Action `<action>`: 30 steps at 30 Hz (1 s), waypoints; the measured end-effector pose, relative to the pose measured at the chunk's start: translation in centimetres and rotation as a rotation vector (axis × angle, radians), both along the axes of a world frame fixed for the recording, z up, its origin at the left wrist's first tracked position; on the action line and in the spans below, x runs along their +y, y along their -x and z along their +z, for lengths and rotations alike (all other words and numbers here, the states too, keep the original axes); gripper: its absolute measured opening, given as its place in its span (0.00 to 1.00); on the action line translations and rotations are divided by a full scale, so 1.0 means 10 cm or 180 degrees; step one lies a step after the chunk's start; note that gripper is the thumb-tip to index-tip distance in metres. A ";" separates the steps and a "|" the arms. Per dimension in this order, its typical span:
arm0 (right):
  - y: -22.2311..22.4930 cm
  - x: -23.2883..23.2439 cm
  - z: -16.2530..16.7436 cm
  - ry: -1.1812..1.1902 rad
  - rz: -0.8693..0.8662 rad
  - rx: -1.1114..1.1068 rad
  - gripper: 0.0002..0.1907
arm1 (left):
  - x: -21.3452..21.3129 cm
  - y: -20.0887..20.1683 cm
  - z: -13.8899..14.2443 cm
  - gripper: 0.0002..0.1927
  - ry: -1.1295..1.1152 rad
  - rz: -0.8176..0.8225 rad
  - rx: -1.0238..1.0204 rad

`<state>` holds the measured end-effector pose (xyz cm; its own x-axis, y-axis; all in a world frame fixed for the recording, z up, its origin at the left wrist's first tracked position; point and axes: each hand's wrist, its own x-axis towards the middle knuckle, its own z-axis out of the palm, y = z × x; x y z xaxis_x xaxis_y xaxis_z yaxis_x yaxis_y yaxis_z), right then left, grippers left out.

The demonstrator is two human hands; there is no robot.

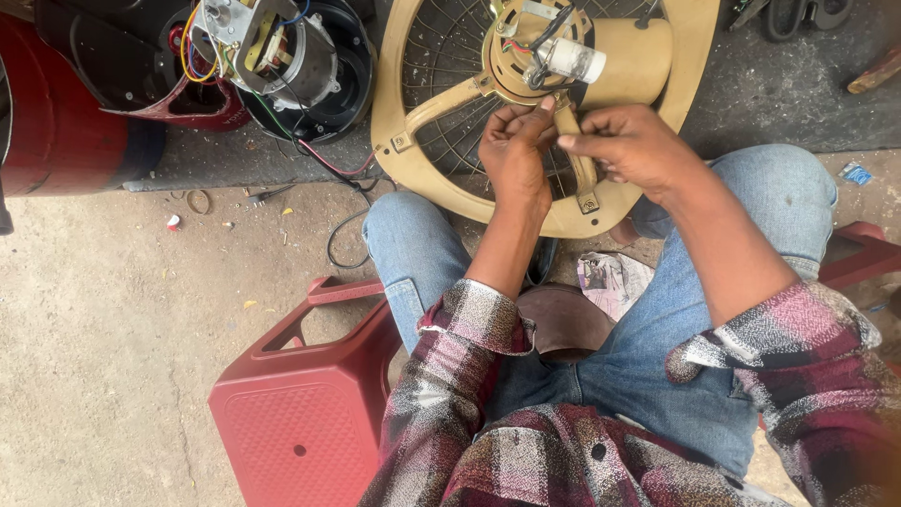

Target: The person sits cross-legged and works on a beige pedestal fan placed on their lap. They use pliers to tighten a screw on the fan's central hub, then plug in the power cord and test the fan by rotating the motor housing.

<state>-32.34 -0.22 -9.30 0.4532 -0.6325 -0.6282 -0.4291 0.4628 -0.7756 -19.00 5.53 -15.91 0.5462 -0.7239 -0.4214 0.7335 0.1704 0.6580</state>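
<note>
A beige fan frame (413, 141) with a wire grille leans against my knees, its round motor housing (619, 56) at the top. A white cylindrical capacitor (574, 59) with wires sits on the hub. My left hand (514, 155) and my right hand (631, 145) meet just below the hub, over the frame's lower spoke (584, 174). Both hands have fingertips pinched together as if on a thin wire or small part; what they pinch is too small to see.
A red plastic stool (300, 413) stands at my left knee. An open motor with coloured wires (272, 52) lies on a black and red housing at top left. A black cable (343, 230) trails on the concrete floor. Scissors (798, 14) lie at top right.
</note>
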 end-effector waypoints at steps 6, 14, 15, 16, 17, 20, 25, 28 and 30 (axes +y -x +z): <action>0.12 -0.03 -0.03 0.1160 -0.0254 -0.0375 0.09 | 0.03 -0.01 -0.05 0.20 0.0130 -0.0031 -0.0229; -0.05 0.20 -0.02 0.2923 -0.0273 -0.0335 0.10 | 0.04 -0.01 -0.07 0.20 0.0116 -0.0024 -0.0424; -0.08 0.20 -0.01 0.3123 -0.0245 -0.0276 0.09 | 0.04 -0.01 -0.07 0.20 0.0183 -0.0031 -0.0459; -0.10 0.20 0.00 0.3324 -0.0213 -0.0213 0.09 | 0.04 -0.02 -0.06 0.20 0.0249 -0.0036 -0.0491; -0.12 0.20 0.01 0.3301 -0.0182 -0.0038 0.08 | 0.05 -0.03 -0.05 0.20 0.0310 -0.0047 -0.0527; -0.17 0.22 0.02 0.3355 -0.0184 0.0136 0.07 | 0.07 -0.05 -0.01 0.21 0.0327 -0.0209 -0.0703; -0.17 0.22 -0.01 0.3437 -0.0339 -0.0115 0.14 | 0.13 -0.07 0.03 0.22 0.0297 -0.0330 -0.0815; -0.18 0.19 -0.03 0.3414 -0.0330 -0.0244 0.13 | 0.11 -0.07 0.00 0.21 0.0292 -0.0261 -0.0769; -0.19 0.18 -0.05 0.2824 -0.0661 -0.0606 0.12 | 0.09 -0.07 -0.02 0.21 0.0269 -0.0220 -0.0621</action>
<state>-30.46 1.54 -9.76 0.3227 -0.9257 0.1973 -0.2334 -0.2798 -0.9312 -18.33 6.40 -16.12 0.5593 -0.7907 -0.2490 0.6056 0.1845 0.7741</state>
